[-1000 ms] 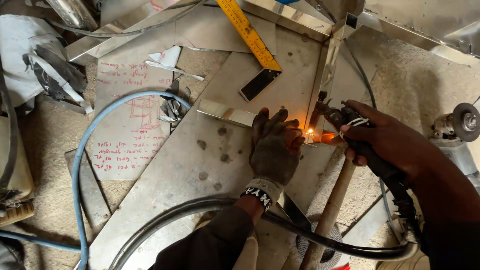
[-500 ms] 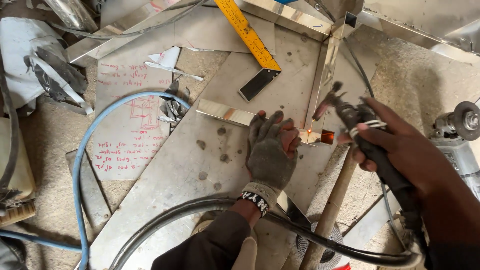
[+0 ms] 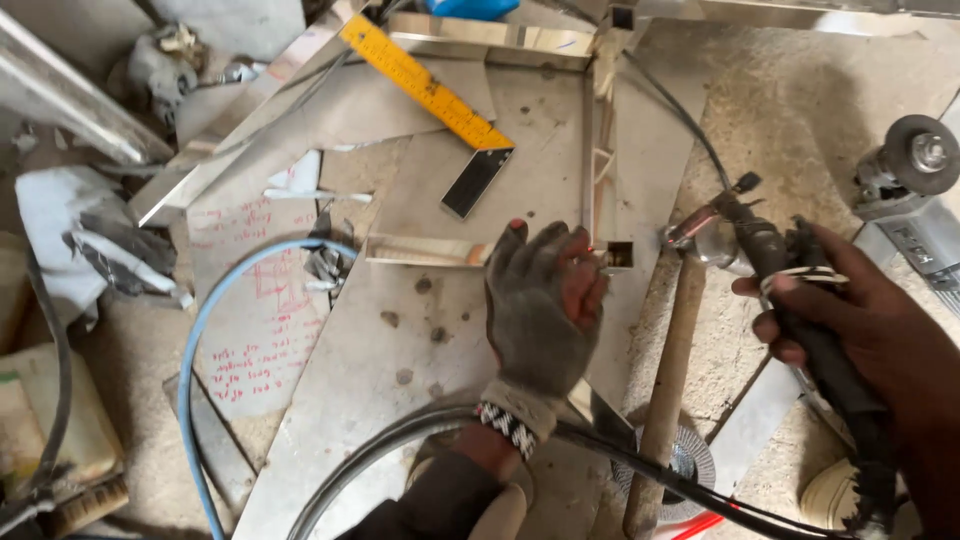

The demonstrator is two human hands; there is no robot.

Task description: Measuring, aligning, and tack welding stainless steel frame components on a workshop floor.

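I see my left hand [image 3: 543,305], in a worn grey glove, lying flat with its fingers spread on the steel sheet [image 3: 400,350], the fingertips pressing at the end of a short square steel tube [image 3: 618,255] that shows its open mouth just at the hand's one o'clock. That tube end sits touching the fingertips, with a small red glow beside it. My right hand [image 3: 850,320] is bare and wrapped tight around the dark handle of a welding torch [image 3: 770,255], fingers closed on it; the torch's metal nozzle points toward ten o'clock and stands near the tube end, at its three o'clock, but apart from it. From the tube, a thin upright steel strip [image 3: 598,150] runs toward twelve o'clock to a frame corner at the top. A yellow try square [image 3: 430,90] lies at eleven o'clock of the gloved hand, its dark blade pointing down toward it. A blue hose [image 3: 200,360] curves at nine o'clock, next to a sheet marked with red writing. A wooden hammer handle [image 3: 665,400] lies between the two hands, running toward six o'clock, and a black cable [image 3: 640,465] crosses under the left wrist. An angle grinder [image 3: 915,160] rests at two o'clock of the right hand. I see no containers holding anything.
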